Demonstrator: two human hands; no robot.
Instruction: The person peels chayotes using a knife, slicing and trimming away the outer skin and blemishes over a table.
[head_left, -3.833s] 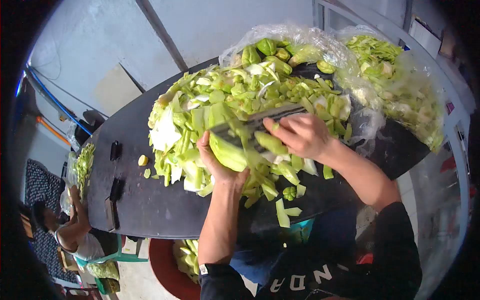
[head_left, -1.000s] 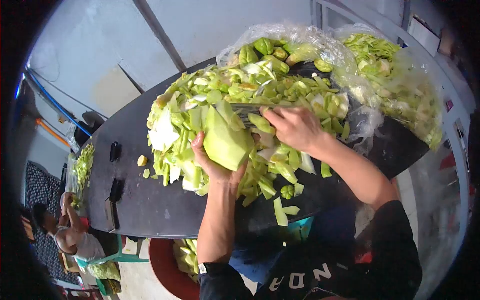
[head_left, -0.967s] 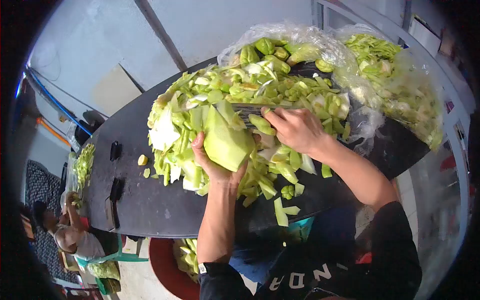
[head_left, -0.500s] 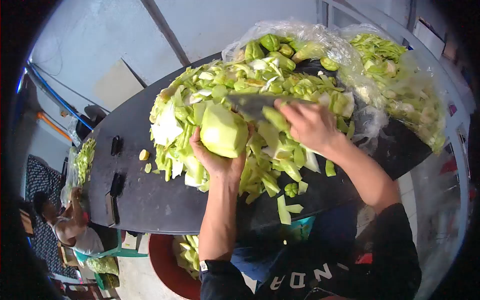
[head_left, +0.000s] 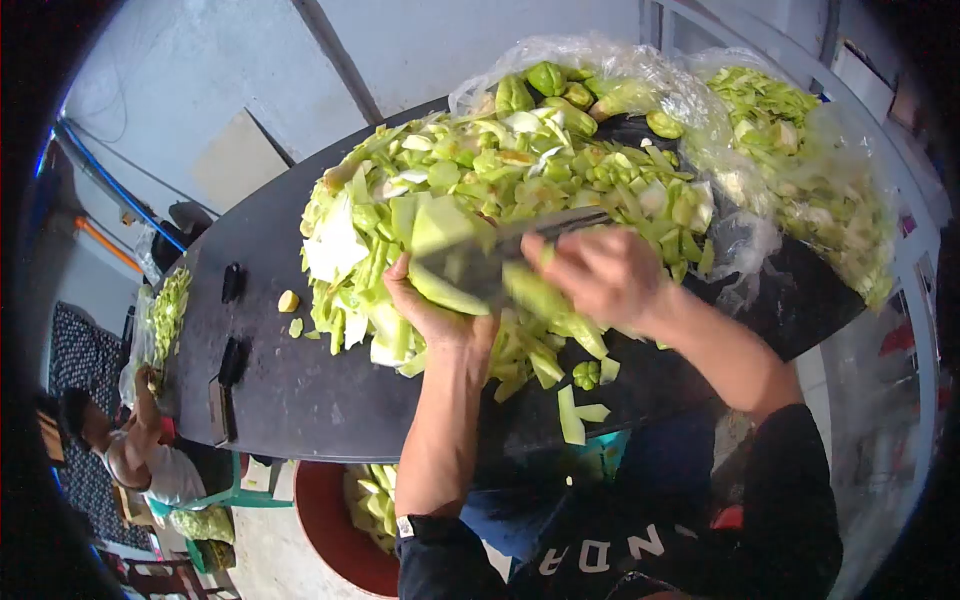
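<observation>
My left hand (head_left: 440,315) is wrapped round a pale green peeled vegetable (head_left: 435,225) from below, over the front of the pile. A wide blade (head_left: 490,262), blurred by motion, lies across the vegetable and hides part of it. My right hand (head_left: 600,275) is closed on the handle end of this knife, its fingers smeared. A green piece (head_left: 530,290) shows just under the right hand's fingers. Around and behind both hands spreads a large heap of green peelings and cut pieces (head_left: 480,165).
The dark table (head_left: 300,390) carries whole green vegetables (head_left: 545,78) at the back and clear plastic bags (head_left: 820,190) of pieces at the right. A red tub (head_left: 330,520) stands below the front edge. Another person (head_left: 150,460) sits at the far left.
The blade has come down and left across the vegetable, and my right hand has lowered slightly. My left hand still holds the vegetable. The whole view has shifted a little.
</observation>
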